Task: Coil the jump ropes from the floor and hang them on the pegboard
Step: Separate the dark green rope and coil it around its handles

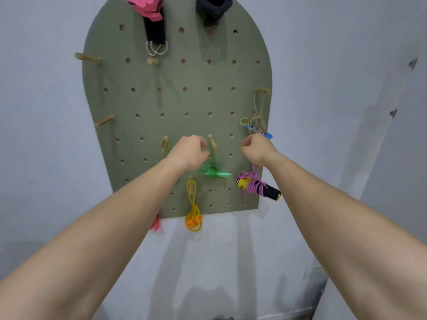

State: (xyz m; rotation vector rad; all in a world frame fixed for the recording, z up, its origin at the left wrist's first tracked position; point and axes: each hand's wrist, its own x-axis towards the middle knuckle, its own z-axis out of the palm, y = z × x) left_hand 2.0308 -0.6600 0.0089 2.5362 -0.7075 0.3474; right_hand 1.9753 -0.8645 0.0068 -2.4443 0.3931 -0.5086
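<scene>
Sage-green arched pegboard (147, 100) on the pale wall carries five coiled jump ropes. They are a translucent green jump rope (213, 172) under the centre wooden peg (212, 142), a yellow rope with orange handles (193, 219) lower down, a purple-and-pink braided rope (256, 186) wound round yellow-and-black handles at the right edge, an olive cord with blue handles (255, 125) above that, and a pink bundle (156, 224) at the bottom edge. You can count seven pegs plainly. Two metal rings (157, 49) hang from a pink-and-black strap at the top, beside one dark cloth (213, 8). Your left forearm covers most of the pink bundle, the picture's top edge cuts off the strap and the cloth, and the purple cord vanishes behind your right wrist, so its hanger is unseen. Your left hand (188, 153) has its fingers curled right against the centre peg, thumb tip beside the thin green loop, but I cannot tell whether it pinches the loop. Your right hand (256, 148) is curled too, just right of that peg, and its hold is hidden. The green rope is a tight, glossy knot whose stubby handle points right, with a thin loop rising to the peg.
</scene>
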